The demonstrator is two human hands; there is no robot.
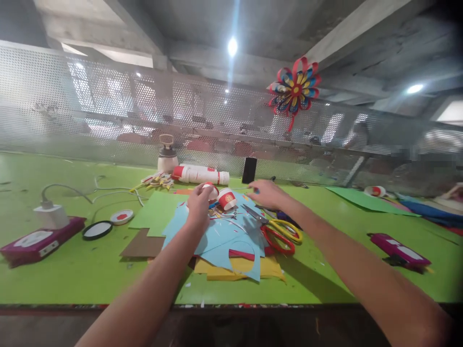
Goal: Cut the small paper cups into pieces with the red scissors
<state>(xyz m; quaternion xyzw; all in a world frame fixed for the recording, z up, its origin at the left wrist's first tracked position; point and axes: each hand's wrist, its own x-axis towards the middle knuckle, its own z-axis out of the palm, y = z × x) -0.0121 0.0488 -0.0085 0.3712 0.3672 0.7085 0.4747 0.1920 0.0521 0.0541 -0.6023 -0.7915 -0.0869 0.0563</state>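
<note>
My left hand (198, 205) is closed around a small red and white glue pot (211, 189) over a pile of cut blue paper (220, 231). A second red and white pot (227, 198) lies tipped just to its right. My right hand (265, 193) reaches over the far edge of the blue paper, fingers bent down on something small that I cannot make out. Two pairs of scissors, yellow-handled (285, 227) and red-handled (277, 241), lie to the right of the paper. Yellow paper (231, 270) sits under the blue sheets.
A green table (72, 274) holds a purple box (38, 243) with a white charger (50, 214) at left, a black-rimmed lid (97, 230), a big glue bottle (200, 174) lying down, brown card (142, 245), a purple box (398, 248) at right. A paper flower (294, 89) hangs on the mesh screen.
</note>
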